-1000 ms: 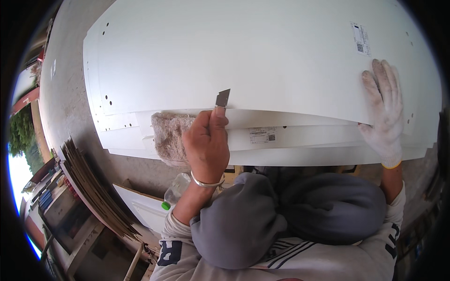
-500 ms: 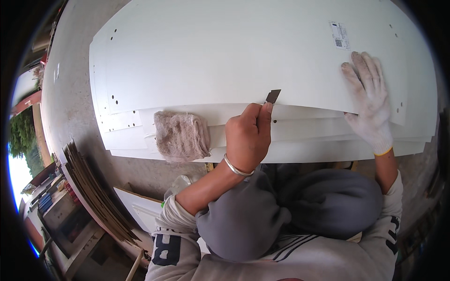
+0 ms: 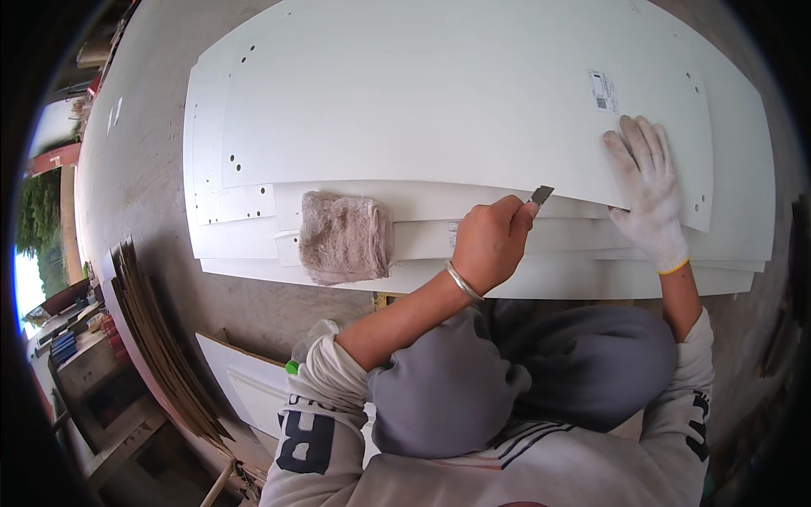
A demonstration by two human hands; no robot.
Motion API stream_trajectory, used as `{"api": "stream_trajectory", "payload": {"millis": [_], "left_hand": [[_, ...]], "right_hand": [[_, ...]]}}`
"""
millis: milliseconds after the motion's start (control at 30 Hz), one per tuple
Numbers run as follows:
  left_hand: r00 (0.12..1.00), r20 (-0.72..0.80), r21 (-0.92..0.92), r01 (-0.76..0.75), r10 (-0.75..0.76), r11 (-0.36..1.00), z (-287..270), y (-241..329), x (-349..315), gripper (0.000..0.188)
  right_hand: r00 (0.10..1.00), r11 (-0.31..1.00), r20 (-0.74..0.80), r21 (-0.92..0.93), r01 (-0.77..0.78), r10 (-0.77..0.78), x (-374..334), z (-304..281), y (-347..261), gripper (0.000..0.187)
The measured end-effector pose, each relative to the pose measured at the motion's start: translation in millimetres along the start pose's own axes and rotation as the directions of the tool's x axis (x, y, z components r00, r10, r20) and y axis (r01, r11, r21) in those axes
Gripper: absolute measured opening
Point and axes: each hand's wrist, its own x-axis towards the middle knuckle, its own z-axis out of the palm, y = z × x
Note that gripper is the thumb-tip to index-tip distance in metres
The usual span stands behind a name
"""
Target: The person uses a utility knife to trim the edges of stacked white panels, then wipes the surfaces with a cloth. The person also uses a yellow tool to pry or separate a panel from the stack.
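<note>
My left hand (image 3: 492, 239), bare with a metal bangle at the wrist, pinches a small dark knife blade (image 3: 541, 194) with a slanted tip. Its handle, if any, is hidden in the fist. The blade is at the front edge of the top white panel (image 3: 405, 101); whether it touches, I cannot tell. My right hand (image 3: 650, 186), in a white work glove with dirty fingertips, lies with fingers stretched over that panel's right part, the thumb near its front edge. A folded brownish-pink cloth (image 3: 345, 238) rests on the stacked panels left of my left hand.
More white panels (image 3: 541, 279) with drilled holes lie staggered beneath. A printed label (image 3: 602, 91) sticks on the top one. My bent knees (image 3: 448, 380) are close to the stack's near side. At left are upright brown sheets (image 3: 160, 338) and a green-capped bottle (image 3: 293, 367).
My left hand has moved right with the blade along the panel's front edge. My gloved hand stays on the panel. The whole view has shifted slightly.
</note>
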Motion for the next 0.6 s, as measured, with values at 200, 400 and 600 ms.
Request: {"api": "stream_trajectory", "payload": {"millis": [200, 400, 600], "left_hand": [[0.989, -0.104, -0.061, -0.115, 0.108, 0.992, -7.8, -2.4, -12.6, 0.039], [0.991, -0.133, -0.024, 0.007, -0.011, 1.000, 1.3, 5.1, 0.3, 0.041], [0.969, 0.163, 0.014, -0.193, 0.188, 0.981, 26.8, 0.9, 4.3, 0.034]], "right_hand": [[1.000, 1.000, 0.024, -0.003, -0.009, 0.009, 1.1, -4.5, -3.1, 0.100], [0.999, 1.000, 0.039, -0.004, -0.022, 0.022, 0.5, -2.1, -0.3, 0.096], [0.999, 1.000, 0.035, -0.008, -0.030, 0.030, 1.6, -5.8, -2.5, 0.097]]}}
